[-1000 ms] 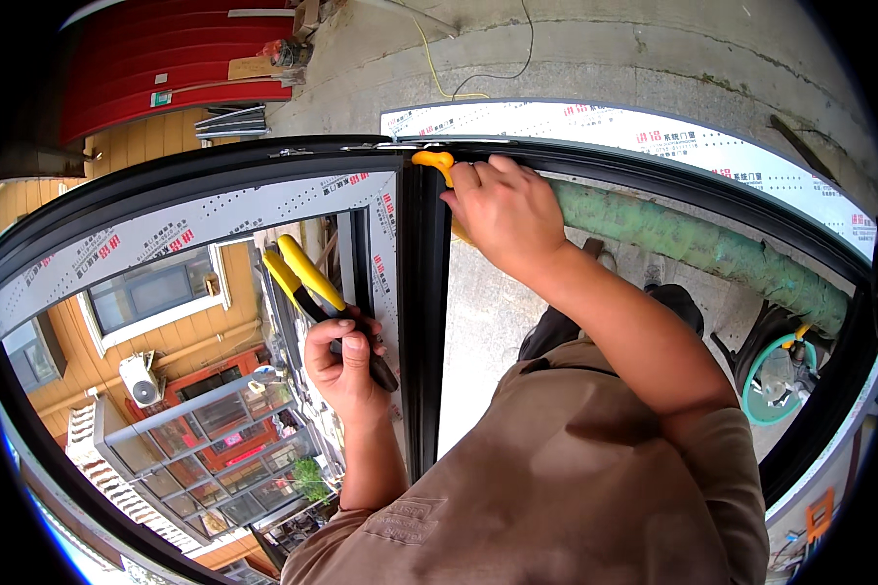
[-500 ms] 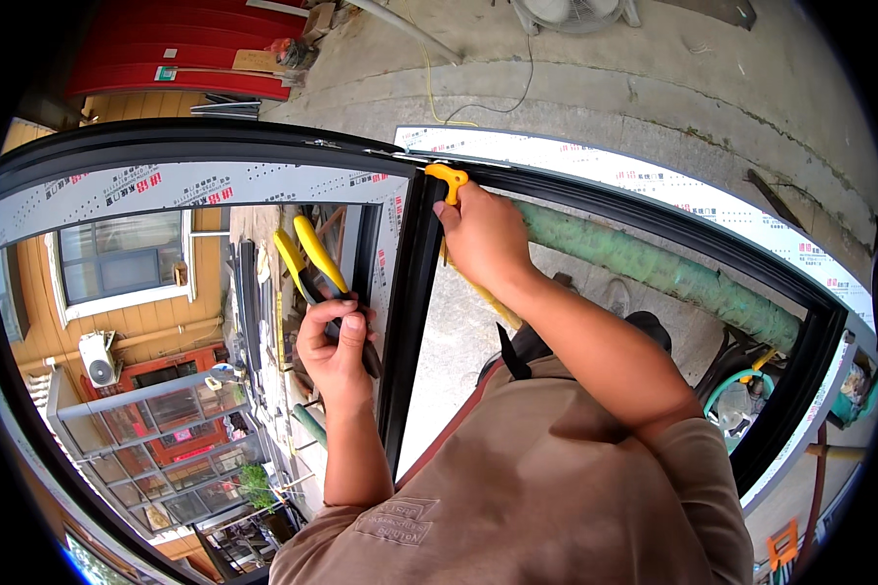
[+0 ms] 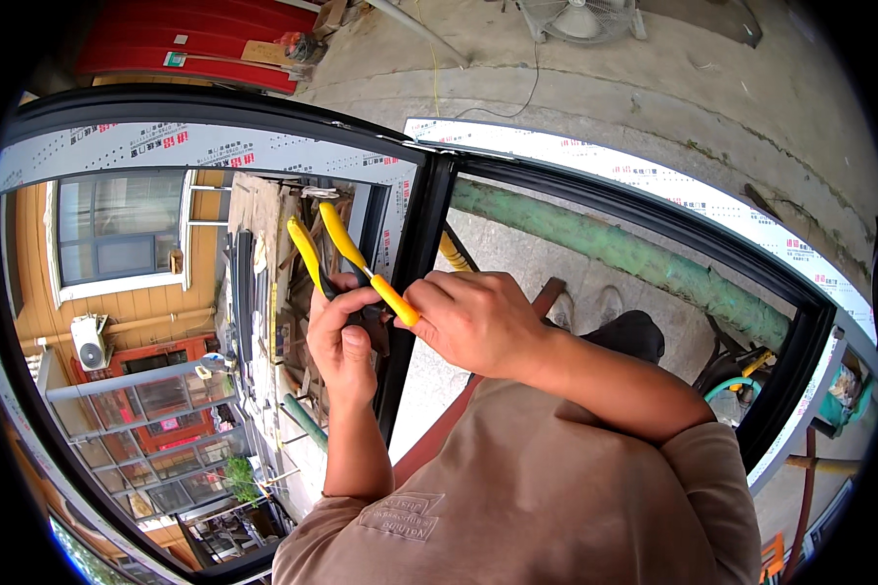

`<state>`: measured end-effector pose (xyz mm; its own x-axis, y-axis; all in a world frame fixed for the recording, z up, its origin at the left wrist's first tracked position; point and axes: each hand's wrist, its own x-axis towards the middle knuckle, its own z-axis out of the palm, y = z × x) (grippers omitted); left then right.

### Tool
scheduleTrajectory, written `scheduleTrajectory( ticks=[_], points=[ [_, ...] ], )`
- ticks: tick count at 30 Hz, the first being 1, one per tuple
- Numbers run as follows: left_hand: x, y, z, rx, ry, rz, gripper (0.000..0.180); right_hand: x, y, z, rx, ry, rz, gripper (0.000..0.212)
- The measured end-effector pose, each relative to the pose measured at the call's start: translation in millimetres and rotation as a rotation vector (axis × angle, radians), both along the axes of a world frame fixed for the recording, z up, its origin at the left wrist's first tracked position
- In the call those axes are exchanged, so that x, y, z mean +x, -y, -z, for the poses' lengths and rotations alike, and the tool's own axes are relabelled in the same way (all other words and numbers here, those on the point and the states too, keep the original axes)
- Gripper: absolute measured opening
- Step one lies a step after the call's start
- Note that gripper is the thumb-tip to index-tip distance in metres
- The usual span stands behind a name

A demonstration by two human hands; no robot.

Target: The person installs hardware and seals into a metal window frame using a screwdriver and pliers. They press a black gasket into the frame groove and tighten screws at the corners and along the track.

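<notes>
My left hand (image 3: 341, 351) is closed round the dark jaw end of a pair of pliers (image 3: 339, 234), their two yellow handles sticking up and apart. Close against it, my right hand (image 3: 483, 317) grips a yellow T-handled tool (image 3: 394, 299); the handle's bar shows beyond the fingers, while its working end is hidden. Both hands are over the black upright bar of a large window frame (image 3: 425, 210). White printed film (image 3: 293, 151) covers parts of this frame.
A green pipe (image 3: 615, 244) runs behind the right-hand opening. Through the left opening show dark strips (image 3: 244, 292) and wooden scraps. On the concrete floor stands a grey fan (image 3: 580, 18), its cord trailing. A red panel (image 3: 146, 39) lies at the far left.
My right hand has come away from the frame's top corner, down and toward me, bringing the yellow T-handled tool beside my left hand. The pliers stay in my left hand.
</notes>
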<state>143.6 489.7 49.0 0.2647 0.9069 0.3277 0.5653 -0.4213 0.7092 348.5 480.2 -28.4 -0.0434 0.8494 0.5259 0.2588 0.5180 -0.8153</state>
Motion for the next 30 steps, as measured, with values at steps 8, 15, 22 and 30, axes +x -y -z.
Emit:
scheduleTrajectory(
  ticks=[8, 15, 22, 30],
  points=[
    [11.8, 32.5, 6.1, -0.353, 0.105, 0.043, 0.085, -0.6, 22.7, -9.1, 0.199, 0.100, -0.022, 0.014],
    [21.4, 52.6, 0.4, -0.535, 0.250, -0.043, 0.064, -8.0, 31.6, -6.7, 0.296, 0.338, 0.038, 0.014],
    [2.6, 53.4, 6.1, -0.678, 0.496, 0.011, 0.064, 15.5, 30.3, -8.7, 0.107, -0.242, 0.055, 0.045],
    [-11.8, 51.2, 0.4, -0.844, 0.276, 0.350, 0.070, 24.7, 24.2, -2.0, -0.482, -0.859, -0.976, 0.069]
  ],
)
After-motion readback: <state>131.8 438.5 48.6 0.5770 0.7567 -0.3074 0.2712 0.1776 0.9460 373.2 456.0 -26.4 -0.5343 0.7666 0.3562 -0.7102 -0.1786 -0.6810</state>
